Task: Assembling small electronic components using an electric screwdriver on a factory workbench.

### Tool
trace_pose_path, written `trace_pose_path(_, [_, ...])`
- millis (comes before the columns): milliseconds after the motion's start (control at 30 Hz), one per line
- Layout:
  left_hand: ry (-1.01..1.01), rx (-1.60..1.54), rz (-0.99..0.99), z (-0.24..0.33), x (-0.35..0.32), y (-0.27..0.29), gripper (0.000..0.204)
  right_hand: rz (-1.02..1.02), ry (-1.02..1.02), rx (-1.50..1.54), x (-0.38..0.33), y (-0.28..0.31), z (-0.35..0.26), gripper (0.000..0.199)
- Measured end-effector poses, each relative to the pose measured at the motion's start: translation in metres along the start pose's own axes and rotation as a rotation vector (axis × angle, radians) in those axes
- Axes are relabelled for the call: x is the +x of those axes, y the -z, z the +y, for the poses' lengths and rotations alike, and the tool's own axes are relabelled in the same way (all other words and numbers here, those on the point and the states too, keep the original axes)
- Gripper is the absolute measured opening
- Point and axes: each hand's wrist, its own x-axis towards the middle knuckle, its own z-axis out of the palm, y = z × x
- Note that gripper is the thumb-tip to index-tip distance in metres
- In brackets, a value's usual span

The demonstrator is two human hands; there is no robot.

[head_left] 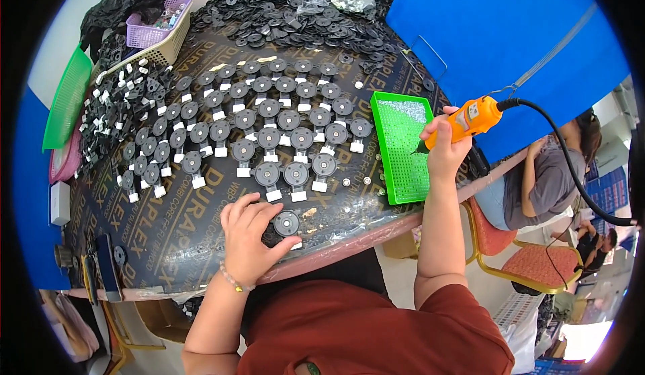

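Note:
My left hand (252, 230) is at the near edge of the table, thumb and fingers closed around the rim of a black round plastic part (287, 223) lying flat. A bit of white shows at the part's lower edge, by my thumb. In my right hand (445, 152) is an orange electric screwdriver (470, 118), its dark tip pointing left over a green perforated tray (406, 180). Small metal pieces lie at the tray's far end. Beyond my left hand, many similar black round parts with white ends (267, 173) are spread in curved rows.
A large heap of black discs (289, 22) lies at the back. Small black and white pieces (124, 103) are piled at left, near a purple basket (151, 33). The screwdriver's black cord (564, 133) and a spring (554, 46) hang at right. Another person (547, 180) sits beyond.

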Motion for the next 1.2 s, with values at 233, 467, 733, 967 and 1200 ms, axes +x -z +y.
trace_pose_path(233, [-0.015, 0.005, -0.004, -0.001, 0.000, 0.001, 0.051, 0.020, 0.057, 0.182, -0.002, -0.009, -0.035, 0.049])
trace_pose_path(467, [0.001, -0.003, 0.001, -0.003, -0.002, 0.000, 0.050, -0.338, -0.146, 0.652, -0.062, -0.099, -0.086, 0.063])
trace_pose_path(733, [0.014, -0.006, -0.025, -0.004, -0.002, 0.004, 0.048, -0.646, -0.290, 0.817, -0.093, -0.151, -0.085, 0.060])
trace_pose_path(967, [0.001, -0.045, -0.026, -0.006, -0.003, 0.000, 0.044, -0.657, -0.389, 0.792, -0.101, -0.154, -0.077, 0.051])
trace_pose_path(1200, [-0.045, -0.020, 0.029, -0.006, -0.002, -0.003, 0.041, -0.822, -0.237, 0.564, -0.100, -0.146, -0.072, 0.052])
